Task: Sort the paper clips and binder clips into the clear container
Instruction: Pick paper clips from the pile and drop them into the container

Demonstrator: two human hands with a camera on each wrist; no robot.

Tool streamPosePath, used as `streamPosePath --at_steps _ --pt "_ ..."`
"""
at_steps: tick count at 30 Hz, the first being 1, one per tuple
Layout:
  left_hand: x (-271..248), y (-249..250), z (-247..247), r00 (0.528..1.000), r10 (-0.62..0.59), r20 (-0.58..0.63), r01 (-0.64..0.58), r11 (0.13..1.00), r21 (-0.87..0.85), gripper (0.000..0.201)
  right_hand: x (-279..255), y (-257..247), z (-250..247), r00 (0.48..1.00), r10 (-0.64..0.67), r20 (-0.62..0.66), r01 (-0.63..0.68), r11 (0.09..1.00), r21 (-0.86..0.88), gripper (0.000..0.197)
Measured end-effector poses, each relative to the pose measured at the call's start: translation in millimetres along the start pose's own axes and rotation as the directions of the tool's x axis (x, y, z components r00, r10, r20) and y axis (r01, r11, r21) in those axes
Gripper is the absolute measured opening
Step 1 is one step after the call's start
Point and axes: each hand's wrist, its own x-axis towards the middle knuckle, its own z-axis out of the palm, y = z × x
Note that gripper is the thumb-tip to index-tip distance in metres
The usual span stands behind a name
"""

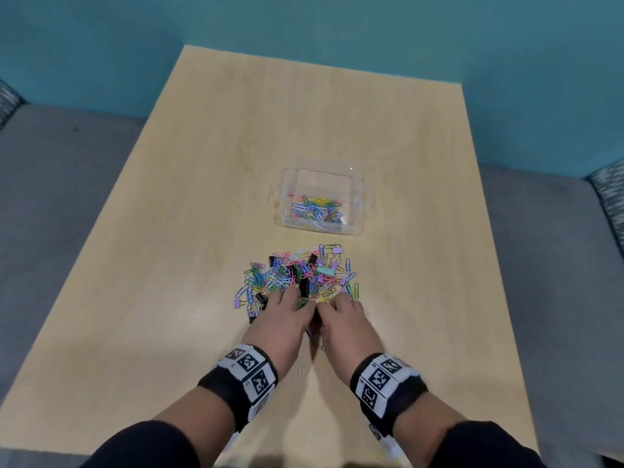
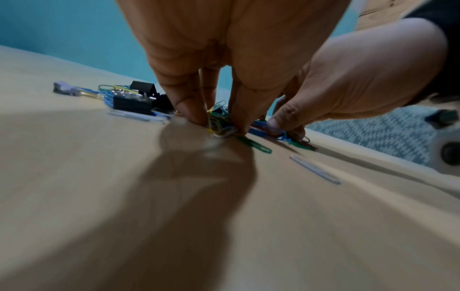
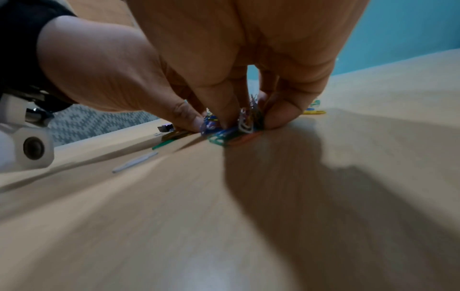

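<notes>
A heap of coloured paper clips and binder clips (image 1: 297, 275) lies on the wooden table, just in front of the clear container (image 1: 358, 197), which holds several paper clips. Both hands reach into the heap's near edge, side by side and touching. My left hand (image 1: 290, 297) pinches a small clump of paper clips (image 2: 219, 126) between thumb and fingertips against the tabletop. My right hand (image 1: 337, 300) pinches another clump (image 3: 236, 126) the same way. Black binder clips (image 2: 132, 104) and a purple one (image 2: 62, 88) lie left of the left hand.
One pale paper clip (image 1: 300, 372) lies alone between my wrists, and a green one (image 2: 254, 144) sits close to the left fingertips. The table (image 1: 202, 197) stands against a teal wall, with grey sofa cushions on both sides.
</notes>
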Motion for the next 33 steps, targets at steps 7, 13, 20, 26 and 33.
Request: streamPosePath --at_steps 7,13,20,26,33 --pt "-5.3 -0.1 -1.1 0.997 -0.005 0.081 0.007 1.000 -0.023 0.039 -4.7 3.2 -1.1 0.998 -0.050 0.046 0.052 0.998 -0.026 0.023" --pt "-3.4 -3.8 0.4 0.994 -0.006 0.108 0.008 1.000 -0.012 0.036 -6.1 3.8 -6.0 0.996 -0.058 0.071 0.060 0.998 -0.035 0.031" --pt "-1.5 -8.3 -2.6 0.989 0.042 0.142 -0.045 0.999 0.016 0.045 -1.1 7.4 -19.2 0.994 -0.001 0.113 -0.004 0.999 0.047 0.010" --pt "-1.2 -13.2 -9.7 0.995 0.031 0.099 -0.025 0.998 -0.061 0.043 1.7 15.7 -28.5 0.987 0.043 0.156 -0.084 0.958 0.274 0.016" --pt "18.0 -18.3 -55.6 0.977 -0.179 0.118 0.215 0.835 -0.507 0.013 22.9 21.9 -62.8 0.951 0.127 0.283 -0.281 0.742 0.609 0.012"
